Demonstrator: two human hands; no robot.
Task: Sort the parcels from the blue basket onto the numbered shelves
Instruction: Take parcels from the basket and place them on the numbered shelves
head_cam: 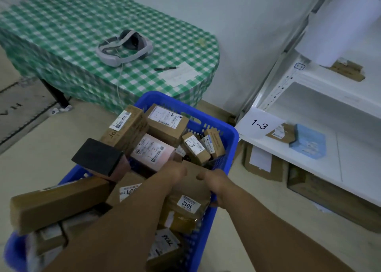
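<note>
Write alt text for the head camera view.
The left hand and right hand grip a brown parcel in a blue basket full of labelled boxes. A white shelf with a 1-3 sign stands to the right; behind, a headset lies on a green-checked table.

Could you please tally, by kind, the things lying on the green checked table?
Headset: 1
Pen: 1
Sheet of paper: 1
Total: 3
</note>
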